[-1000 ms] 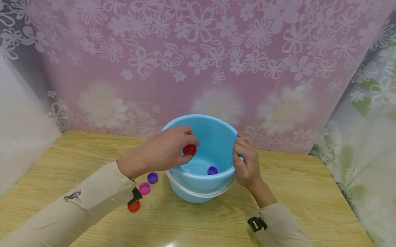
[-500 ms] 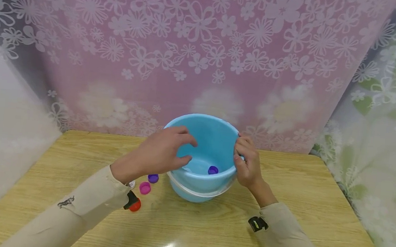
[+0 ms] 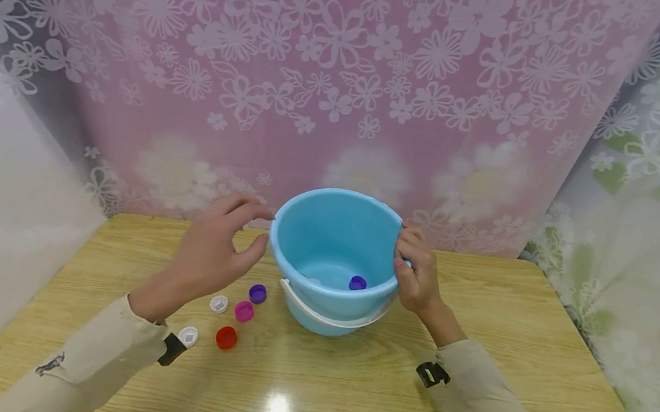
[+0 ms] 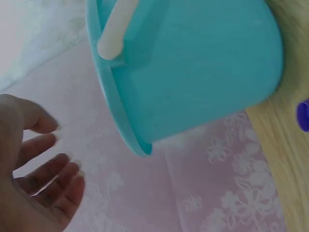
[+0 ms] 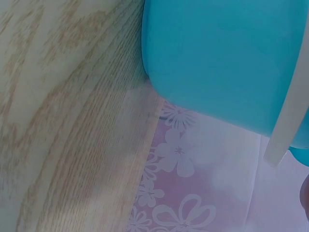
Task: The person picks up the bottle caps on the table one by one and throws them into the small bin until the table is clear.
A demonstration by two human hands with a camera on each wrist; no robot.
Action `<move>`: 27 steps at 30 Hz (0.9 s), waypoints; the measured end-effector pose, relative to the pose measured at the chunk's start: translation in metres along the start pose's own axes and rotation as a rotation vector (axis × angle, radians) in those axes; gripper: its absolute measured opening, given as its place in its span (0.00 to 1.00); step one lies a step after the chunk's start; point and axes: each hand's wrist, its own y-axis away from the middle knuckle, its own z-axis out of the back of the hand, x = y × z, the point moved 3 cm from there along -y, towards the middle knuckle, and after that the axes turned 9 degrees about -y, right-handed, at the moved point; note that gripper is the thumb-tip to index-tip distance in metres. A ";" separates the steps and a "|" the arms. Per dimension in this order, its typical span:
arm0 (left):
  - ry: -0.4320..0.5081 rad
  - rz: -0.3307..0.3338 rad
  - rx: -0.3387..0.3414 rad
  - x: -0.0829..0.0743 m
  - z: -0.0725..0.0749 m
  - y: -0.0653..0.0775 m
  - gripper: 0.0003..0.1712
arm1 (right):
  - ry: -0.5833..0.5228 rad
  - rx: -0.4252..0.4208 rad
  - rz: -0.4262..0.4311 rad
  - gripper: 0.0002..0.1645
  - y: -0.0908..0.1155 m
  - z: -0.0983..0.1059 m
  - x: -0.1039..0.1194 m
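Observation:
A light blue bucket (image 3: 336, 233) stands on the table, its white handle (image 3: 319, 316) hanging down in front. My right hand (image 3: 417, 271) grips the bucket's right rim. Just left of the rim, my left hand (image 3: 212, 248) is in the air with fingers apart and nothing in them. In the left wrist view, a gap shows between those fingers and the bucket. Inside lies a purple bottle cap (image 3: 358, 283), beside a whitish thing partly hidden by the front rim. Left of the bucket are a purple cap (image 3: 258, 294), a pink cap (image 3: 244, 311) and a red cap (image 3: 226, 338).
Two white caps lie on the wooden table (image 3: 348, 393): one white cap (image 3: 218, 304) near the pink one, the other white cap (image 3: 189, 336) beside my left cuff. A pink floral curtain (image 3: 340, 101) hangs behind the table's far edge.
A second ago my left hand held a red cap over the bucket. It let the cap go inside, then drew back left past the rim. My right hand has kept its grip.

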 end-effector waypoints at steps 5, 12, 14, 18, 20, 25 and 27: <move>-0.015 0.025 -0.040 0.018 0.010 0.021 0.13 | 0.014 0.005 0.021 0.11 -0.001 -0.001 0.000; -0.070 0.154 0.133 0.045 0.008 0.060 0.13 | 0.034 0.009 0.022 0.12 -0.001 -0.001 0.000; -0.083 0.208 0.216 0.053 0.004 0.074 0.14 | 0.032 0.006 0.020 0.12 -0.001 -0.001 0.000; -0.091 0.291 0.373 0.066 -0.004 0.102 0.16 | 0.025 0.004 0.022 0.12 -0.001 -0.001 0.000; -0.080 0.332 0.439 0.072 -0.009 0.115 0.17 | 0.026 0.004 0.024 0.12 -0.001 -0.001 0.000; -0.062 0.402 0.564 0.083 -0.023 0.143 0.20 | 0.030 0.009 0.022 0.12 -0.002 -0.002 0.000; -0.072 0.417 0.604 0.084 -0.027 0.150 0.22 | 0.031 0.013 0.019 0.12 -0.002 -0.002 0.000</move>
